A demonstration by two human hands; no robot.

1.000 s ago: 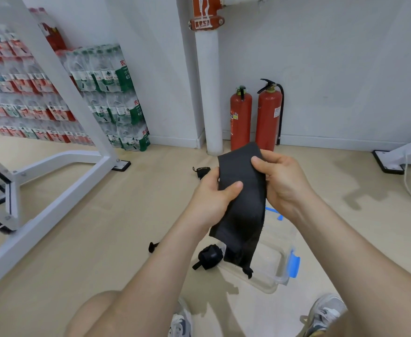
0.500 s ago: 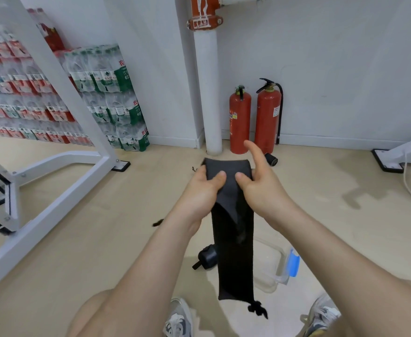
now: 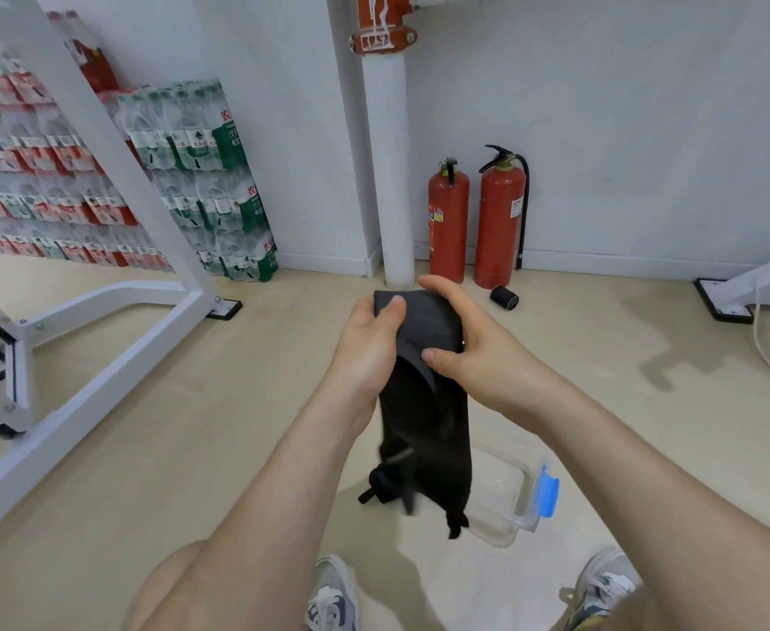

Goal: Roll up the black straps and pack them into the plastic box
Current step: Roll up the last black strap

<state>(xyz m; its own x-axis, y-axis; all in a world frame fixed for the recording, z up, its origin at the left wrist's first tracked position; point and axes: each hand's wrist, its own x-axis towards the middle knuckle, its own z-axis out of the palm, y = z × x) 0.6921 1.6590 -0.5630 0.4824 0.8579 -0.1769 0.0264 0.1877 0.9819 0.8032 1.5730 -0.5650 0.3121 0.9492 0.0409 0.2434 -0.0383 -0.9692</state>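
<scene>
You hold the black strap up in the air by its top end, set to start the roll.

Your left hand pinches the top corner, thumb in front. Your right hand curls over the top edge, its thumb on the folded flap. Both grip the strap, probably to keep the first turn tight while the rest hangs free. Its long axis runs near vertical, with the tail and its small tie pointing down in front of the plastic box on the floor ahead of your shoes. A rolled strap lies at the box's left side.
</scene>
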